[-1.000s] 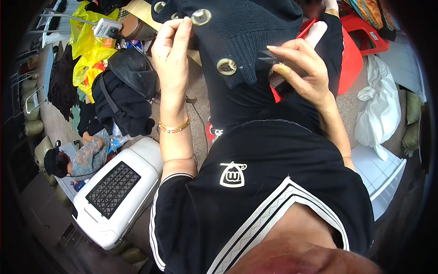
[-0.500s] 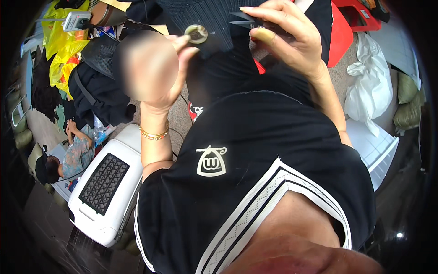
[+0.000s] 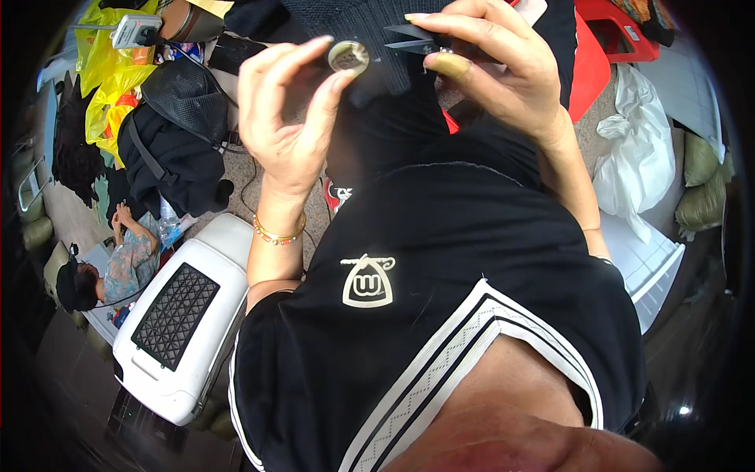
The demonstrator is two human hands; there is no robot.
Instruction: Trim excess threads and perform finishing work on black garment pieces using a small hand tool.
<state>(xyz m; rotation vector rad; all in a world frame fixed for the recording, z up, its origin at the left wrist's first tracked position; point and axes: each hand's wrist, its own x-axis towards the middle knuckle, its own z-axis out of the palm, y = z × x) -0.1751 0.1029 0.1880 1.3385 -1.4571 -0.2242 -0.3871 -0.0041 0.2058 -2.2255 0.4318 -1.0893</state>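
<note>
Between the thumb and index finger of my left hand [image 3: 287,118] a large round button [image 3: 348,57] is pinched by its edges. It has a pale rim and a darker, mottled middle. My right hand [image 3: 507,71] holds small thread snips [image 3: 410,46], their two dark blades spread apart and pointing left toward the button without touching it. A yellowish covering or stain is on the right thumb. A dark ribbed knit garment [image 3: 338,20] lies across my lap beneath both hands. The handle end of the snips is mostly hidden by my fingers.
A white case with a black mesh panel [image 3: 161,393] stands at my left, near a black bag [image 3: 169,169] and yellow plastic bags [image 3: 94,75]. On the right are a red stool [image 3: 591,71] and a white plastic bag [image 3: 637,149]. Another person [image 3: 130,263] sits far left.
My left hand has moved slightly right and turned, and the button has shifted right, closer to the snips. The right hand and snips have moved slightly left.
</note>
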